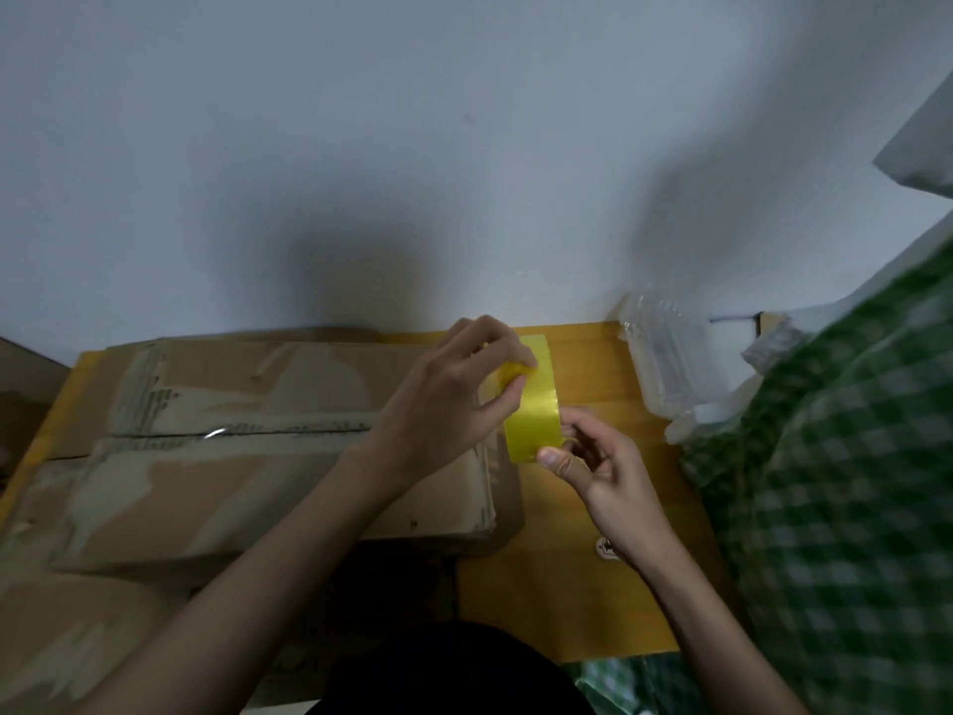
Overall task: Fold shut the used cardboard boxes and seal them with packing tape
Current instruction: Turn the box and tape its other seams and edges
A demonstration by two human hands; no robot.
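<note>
Over on the left we've got the big cardboard box (268, 446) lying flat on the wooden table (593, 585), flaps folded down so they meet along a seam running left to right, with scraps of old clear tape and torn paper all over the top. More cardboard (77, 637) sits lower left, nearer to us, pretty blurry.

Moving right, our left hand (448, 399) hovers over the box's right end, fingers curled in and pinching the upper part of a strip of yellow packing tape (533, 405). The strip runs top to bottom just past the box's right edge, above the table. There's a crumpled bit of it right at the left fingertips.

Then our right hand (603, 472) grips the strip's lower end, thumb pressed on the front and the other fingers curled behind it.

Further right, a clear plastic package (665, 363) lies on the table against the white wall (412, 147), and a green checked cloth (851, 482) fills the right edge.
</note>
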